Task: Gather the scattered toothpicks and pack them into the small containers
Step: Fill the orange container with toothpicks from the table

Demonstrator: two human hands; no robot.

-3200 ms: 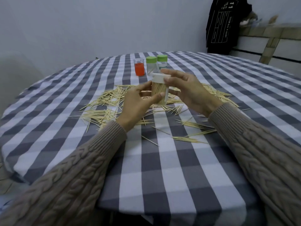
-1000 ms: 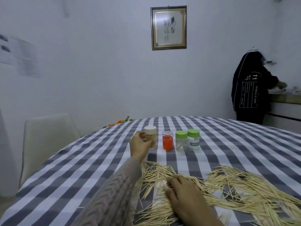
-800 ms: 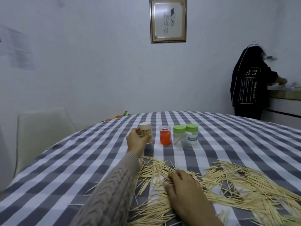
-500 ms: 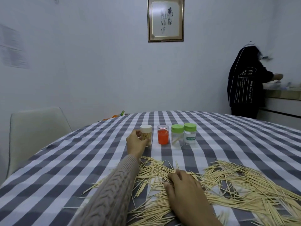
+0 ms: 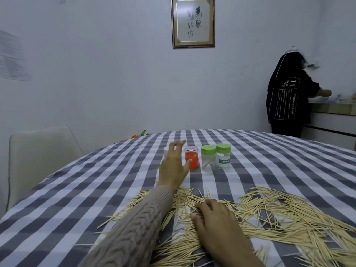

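Note:
Scattered toothpicks (image 5: 285, 218) cover the near part of the checked tablecloth (image 5: 96, 189). A row of small containers stands further back: a white-capped one (image 5: 165, 151), mostly hidden behind my left hand, an orange one (image 5: 191, 159) and two green-capped clear ones (image 5: 208, 158) (image 5: 223, 156). My left hand (image 5: 174, 167) hovers with fingers spread and holds nothing, just in front of the white-capped container. My right hand (image 5: 215, 218) rests palm down on the toothpicks.
A pale chair (image 5: 40, 153) stands at the table's left. A person in a dark jacket (image 5: 285, 101) stands at a counter in the far right corner. A framed picture (image 5: 192, 22) hangs on the wall.
My left hand set the white-capped container down beside the orange one and let go of it, fingers now spread. My right hand stayed on the toothpicks.

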